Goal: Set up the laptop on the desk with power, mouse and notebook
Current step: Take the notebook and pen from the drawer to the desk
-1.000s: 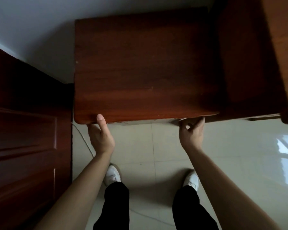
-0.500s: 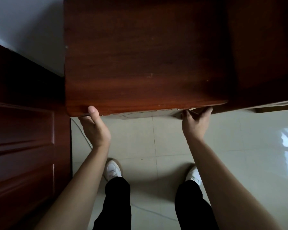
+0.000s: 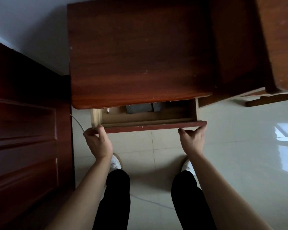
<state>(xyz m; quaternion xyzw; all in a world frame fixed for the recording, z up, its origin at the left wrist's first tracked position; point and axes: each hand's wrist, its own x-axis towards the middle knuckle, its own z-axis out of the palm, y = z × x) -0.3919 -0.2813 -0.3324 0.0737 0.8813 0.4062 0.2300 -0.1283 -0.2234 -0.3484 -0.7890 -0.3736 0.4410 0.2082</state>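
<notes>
Drawer (image 3: pixel 148 126) juts from under desk (image 3: pixel 140 55); flat items (image 3: pixel 139 108) inside at back; door (image 3: pixel 23 122) left.

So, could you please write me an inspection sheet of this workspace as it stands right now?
Surface: dark reddish wooden desk top bare.
Job's things: partly open wooden drawer shows flat grey objects, partly hidden, identity unclear; no laptop, mouse or notebook recognisable.
Clutter: small metallic item in the drawer.
Hands: left hand and right hand grip the drawer front.
Cables: thin white cable on the floor, left.
Surroundings: dark wooden door, glossy tiled floor.
</notes>
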